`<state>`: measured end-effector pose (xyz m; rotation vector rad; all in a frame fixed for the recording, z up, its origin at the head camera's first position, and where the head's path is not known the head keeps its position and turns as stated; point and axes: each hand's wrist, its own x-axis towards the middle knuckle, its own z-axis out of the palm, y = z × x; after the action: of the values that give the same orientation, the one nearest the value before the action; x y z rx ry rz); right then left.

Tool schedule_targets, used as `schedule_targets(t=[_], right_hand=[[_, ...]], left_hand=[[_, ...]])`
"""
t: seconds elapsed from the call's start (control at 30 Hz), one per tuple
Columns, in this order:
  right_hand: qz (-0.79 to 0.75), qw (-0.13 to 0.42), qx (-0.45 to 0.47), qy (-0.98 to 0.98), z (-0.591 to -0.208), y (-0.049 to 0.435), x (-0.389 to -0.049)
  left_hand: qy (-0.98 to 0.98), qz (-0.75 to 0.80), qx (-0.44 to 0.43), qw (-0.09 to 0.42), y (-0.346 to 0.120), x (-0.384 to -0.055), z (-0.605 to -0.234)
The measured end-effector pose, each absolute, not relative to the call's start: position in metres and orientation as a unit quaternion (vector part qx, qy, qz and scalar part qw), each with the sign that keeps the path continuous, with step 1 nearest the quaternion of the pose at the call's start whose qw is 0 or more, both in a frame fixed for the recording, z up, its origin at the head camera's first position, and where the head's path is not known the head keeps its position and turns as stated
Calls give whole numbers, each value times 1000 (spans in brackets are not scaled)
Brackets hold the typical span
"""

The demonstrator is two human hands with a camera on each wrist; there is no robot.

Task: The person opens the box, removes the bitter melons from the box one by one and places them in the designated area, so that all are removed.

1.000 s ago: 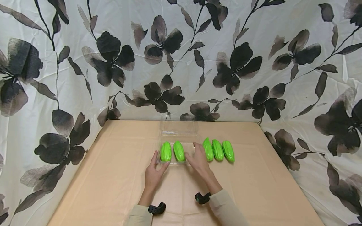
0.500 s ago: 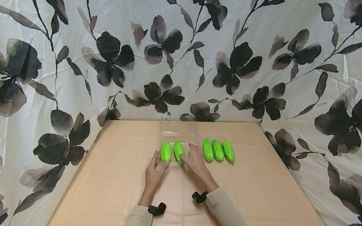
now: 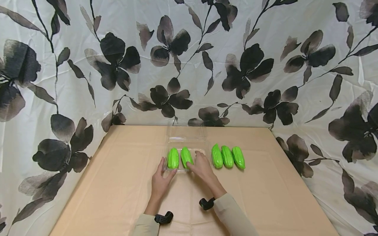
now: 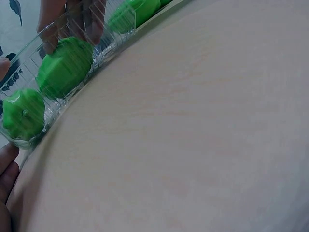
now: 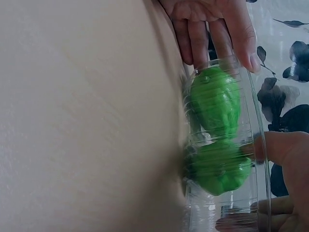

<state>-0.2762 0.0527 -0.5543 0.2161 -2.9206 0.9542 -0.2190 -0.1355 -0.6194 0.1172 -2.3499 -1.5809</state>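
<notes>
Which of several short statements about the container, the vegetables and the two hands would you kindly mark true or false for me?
1. Two green vegetables lie inside the clear container. True.
2. The container's lid is shut. False: the lid is open, on the container's far side.
3. The left hand touches the container near its front left corner. True.
4. The three loose vegetables lie to the left of the container. False: the three loose vegetables lie on the table to its right.
5. The right hand has its thumb against the right-hand vegetable in the container. True.
</notes>
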Motion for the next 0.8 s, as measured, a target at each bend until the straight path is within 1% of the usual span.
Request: schedule_targets(t=[0.33, 0.8], right_hand=[[310, -16, 76, -947, -553, 48, -279], [307, -26, 91, -947, -553, 42, -279]], left_hand=[[-818, -554, 40, 151, -135, -219, -619], [-813, -562, 31, 151, -136, -219, -620]])
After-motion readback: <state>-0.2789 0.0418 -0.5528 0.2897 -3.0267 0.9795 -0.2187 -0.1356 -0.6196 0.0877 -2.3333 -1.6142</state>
